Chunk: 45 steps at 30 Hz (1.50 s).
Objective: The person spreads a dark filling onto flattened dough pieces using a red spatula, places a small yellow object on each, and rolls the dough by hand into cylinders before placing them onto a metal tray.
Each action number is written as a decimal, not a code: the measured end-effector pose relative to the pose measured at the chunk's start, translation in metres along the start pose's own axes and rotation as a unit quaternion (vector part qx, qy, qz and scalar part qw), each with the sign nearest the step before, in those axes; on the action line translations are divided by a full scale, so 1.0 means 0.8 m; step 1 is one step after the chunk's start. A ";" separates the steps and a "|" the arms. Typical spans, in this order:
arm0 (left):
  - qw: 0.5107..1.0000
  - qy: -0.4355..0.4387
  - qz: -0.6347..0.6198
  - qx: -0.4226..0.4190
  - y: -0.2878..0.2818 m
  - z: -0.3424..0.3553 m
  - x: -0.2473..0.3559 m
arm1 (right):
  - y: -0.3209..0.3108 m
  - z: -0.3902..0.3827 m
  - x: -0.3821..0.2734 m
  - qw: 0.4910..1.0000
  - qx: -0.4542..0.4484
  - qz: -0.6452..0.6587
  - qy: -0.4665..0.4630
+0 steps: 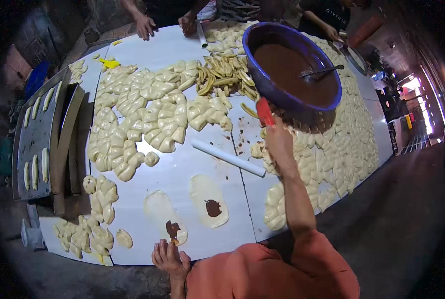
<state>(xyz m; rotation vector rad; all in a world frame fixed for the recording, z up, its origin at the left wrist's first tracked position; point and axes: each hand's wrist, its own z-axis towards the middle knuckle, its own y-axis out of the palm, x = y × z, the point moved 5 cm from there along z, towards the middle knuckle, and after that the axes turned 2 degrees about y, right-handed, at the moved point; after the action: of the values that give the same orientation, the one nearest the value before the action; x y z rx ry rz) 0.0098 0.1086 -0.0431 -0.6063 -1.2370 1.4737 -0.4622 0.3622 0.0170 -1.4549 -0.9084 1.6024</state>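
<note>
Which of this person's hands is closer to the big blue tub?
The right. The right hand is just below the tub in the picture, holding a red tool; the left hand is much farther off, at the table's near edge.

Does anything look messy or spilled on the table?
Yes: brown spots dot the white tabletop between the bananas and the white tube. They look like small drips, since most bare tabletop is plain white.

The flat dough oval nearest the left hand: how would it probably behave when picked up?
The dough oval looks thin and lies flat on the table, so it would probably sag when lifted. The dark brown spread near its lower end looks wet, so it might smear or slide.
</note>
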 end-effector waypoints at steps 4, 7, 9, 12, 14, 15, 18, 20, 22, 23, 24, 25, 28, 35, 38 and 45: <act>1.000 -0.013 -0.007 0.003 -0.002 -0.002 -0.001 | 0.002 -0.008 -0.054 0.999 -0.012 -0.043 -0.027; 1.000 -0.014 -0.001 -0.011 -0.001 0.003 0.002 | 0.015 -0.001 -0.040 0.997 -0.006 -0.077 -0.008; 1.000 -0.018 0.002 0.001 -0.003 0.003 0.003 | 0.020 -0.005 -0.037 0.997 -0.007 -0.079 -0.007; 1.000 -0.017 0.001 -0.013 -0.006 0.001 0.000 | 0.022 -0.003 -0.038 0.998 -0.015 -0.055 -0.008; 1.000 -0.019 -0.003 -0.017 -0.006 0.001 0.000 | 0.021 -0.008 -0.043 0.999 -0.022 -0.044 0.001; 1.000 -0.019 -0.007 -0.018 -0.006 0.000 0.000 | 0.020 -0.010 -0.045 0.999 -0.026 -0.032 0.008; 0.999 -0.020 0.001 -0.030 -0.004 0.000 0.000 | 0.036 -0.005 -0.029 0.998 -0.016 -0.053 -0.009; 0.999 -0.019 0.005 -0.028 -0.002 -0.002 0.000 | 0.040 -0.002 -0.030 0.998 -0.022 -0.048 -0.024; 0.999 -0.020 0.009 -0.024 -0.003 -0.002 0.000 | 0.039 -0.003 -0.035 0.998 -0.037 -0.037 -0.027; 1.000 -0.018 0.008 -0.023 -0.004 -0.001 0.000 | 0.038 -0.003 -0.040 0.998 -0.054 -0.026 -0.031; 1.000 -0.016 0.008 -0.021 -0.005 0.000 0.001 | 0.037 -0.007 -0.043 0.997 -0.042 -0.024 -0.061; 1.000 -0.017 0.008 -0.017 -0.006 0.001 0.001 | 0.033 -0.007 -0.042 0.997 -0.039 -0.023 -0.065; 1.000 -0.016 0.006 -0.016 -0.005 0.002 0.001 | 0.014 -0.008 -0.023 0.986 -0.154 0.061 0.009; 0.995 -0.048 -0.078 0.031 -0.022 0.037 0.014 | -0.068 -0.037 0.005 0.986 -0.087 0.108 0.091; 0.992 -0.004 -0.128 0.018 -0.045 0.116 0.040 | -0.065 -0.023 0.063 0.996 -0.054 0.017 0.072; 0.960 0.184 -0.206 -0.051 0.026 0.347 0.151 | -0.056 -0.020 0.061 0.997 -0.038 -0.013 0.071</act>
<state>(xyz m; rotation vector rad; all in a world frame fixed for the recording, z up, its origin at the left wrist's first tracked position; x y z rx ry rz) -0.2759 0.1195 0.0595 -0.6143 -1.0698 0.9053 -0.4452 0.4258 0.0334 -1.5818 -0.9109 1.4387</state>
